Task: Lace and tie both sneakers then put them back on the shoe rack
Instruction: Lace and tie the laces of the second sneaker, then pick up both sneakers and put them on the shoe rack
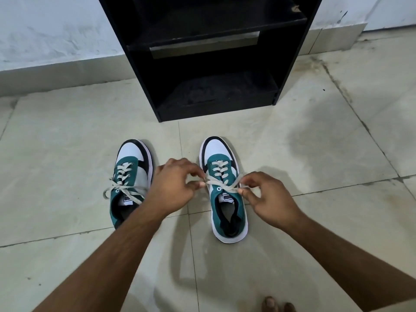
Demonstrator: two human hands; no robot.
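— So, what's under you?
— Pale floor tiles [292, 221], your bare toes [270, 304] nearest.
— And your grip?
— Your left hand [173, 183] and right hand [267, 197] each pinch a lace [221, 186] end on the right sneaker [225, 194]. The left sneaker [130, 179] sits beside it; the black shoe rack [209, 55] stands beyond, against the wall [56, 34].

Both forearms are bare from the frame edge to the wrist; no sleeve is visible on either. The left hand [173, 183] and right hand [267, 197] carry no gloves, rings, or watch. Bare toes [278, 304] appear at the lower frame edge, without footwear.
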